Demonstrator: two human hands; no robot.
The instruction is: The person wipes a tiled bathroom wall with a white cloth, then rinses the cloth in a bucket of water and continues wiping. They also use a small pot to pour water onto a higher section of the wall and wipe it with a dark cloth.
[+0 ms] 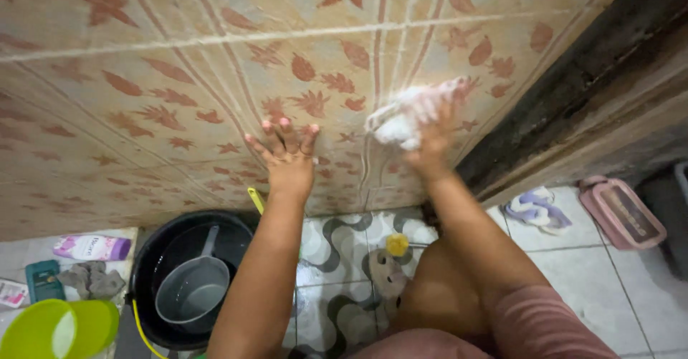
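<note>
Left hand (287, 160) flat, fingers spread on tiled wall (143, 79); right hand (430, 140) fingers pinching soapy white cloth (408, 115); best scrubbed with firm overlapping strokes, left hand braced.

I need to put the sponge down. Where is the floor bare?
Bare white floor lies between the right arm and the pink case, below the sandals. Left is crowded: bucket, green bowl, packets.

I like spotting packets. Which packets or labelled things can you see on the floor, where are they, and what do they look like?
Pouch: lying far left on the floor, flat, white and purple-pink.
Teal packet: just below it, small, rectangular.
Small packet: at the left edge, white and pink, cut off by the frame.
</note>
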